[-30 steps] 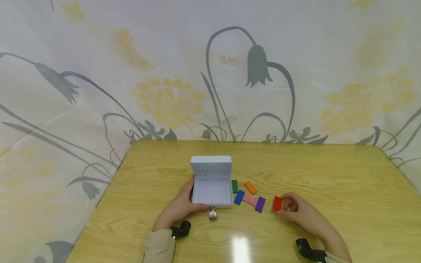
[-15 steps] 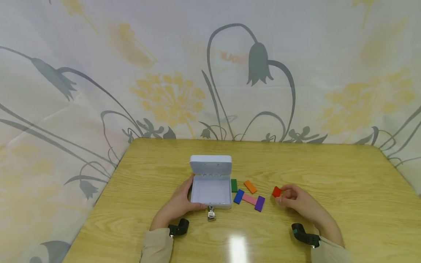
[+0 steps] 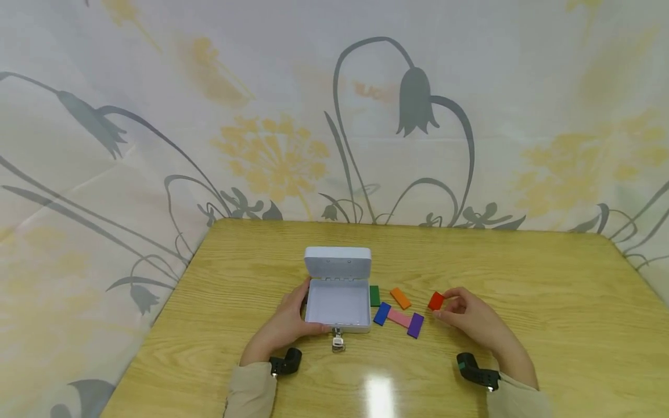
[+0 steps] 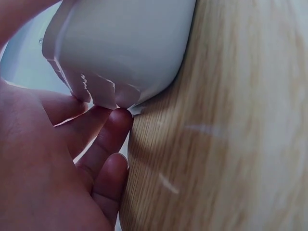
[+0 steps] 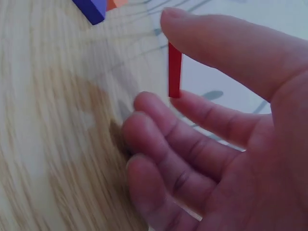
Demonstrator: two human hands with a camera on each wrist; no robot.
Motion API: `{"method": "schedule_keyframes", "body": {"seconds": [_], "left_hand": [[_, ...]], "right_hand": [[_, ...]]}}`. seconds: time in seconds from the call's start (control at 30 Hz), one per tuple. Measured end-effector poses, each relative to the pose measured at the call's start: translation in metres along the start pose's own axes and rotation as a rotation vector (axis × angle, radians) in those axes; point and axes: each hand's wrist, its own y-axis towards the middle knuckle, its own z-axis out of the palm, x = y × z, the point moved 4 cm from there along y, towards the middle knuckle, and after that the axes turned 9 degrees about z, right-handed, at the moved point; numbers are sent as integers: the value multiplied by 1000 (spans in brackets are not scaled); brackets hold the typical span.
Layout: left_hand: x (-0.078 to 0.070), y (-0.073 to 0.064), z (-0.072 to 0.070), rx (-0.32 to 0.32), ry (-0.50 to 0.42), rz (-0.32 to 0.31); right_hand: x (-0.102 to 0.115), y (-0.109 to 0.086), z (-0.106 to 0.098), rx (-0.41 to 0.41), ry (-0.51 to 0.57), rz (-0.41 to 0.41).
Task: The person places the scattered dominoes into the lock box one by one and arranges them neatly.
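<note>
A small white hinged box stands on the wooden table with its lid raised and nothing inside. A metal latch hangs at its front. My left hand grips the box's left side, thumb along the front edge; in the left wrist view, fingertips bear on the white wall low near the tabletop. To the right, my right hand pinches a thin red block between thumb and index finger. Seen edge-on in the right wrist view, the red block spans those fingertips, while the other fingers curl loosely below.
Between box and right hand lie flat blocks: green beside the box, orange behind, then blue, pink and purple forming a row. A flower-patterned cloth rises behind the table.
My right hand has moved farther back and slightly left with the red block, which has turned in its fingers. The left hand keeps its hold on the box.
</note>
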Motion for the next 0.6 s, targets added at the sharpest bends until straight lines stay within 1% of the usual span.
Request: {"method": "schedule_keyframes", "body": {"seconds": [0.07,0.17,0.33,0.43,0.6], "left_hand": [[-1,0,-1,0,7,0],[-2,-1,-2,-1,9,5],[-1,-2,-2,3,21,1],[1,-2,-2,7,30,1],[0,0,-2,4,18,29]], "right_hand": [[2,1,2,-23,-15,-23],[6,2,5,-34,-1,-36],[16,4,15,-27,5,-58],[23,4,21,-31,-3,-94],[33,5,28,-23,18,-150]]}}
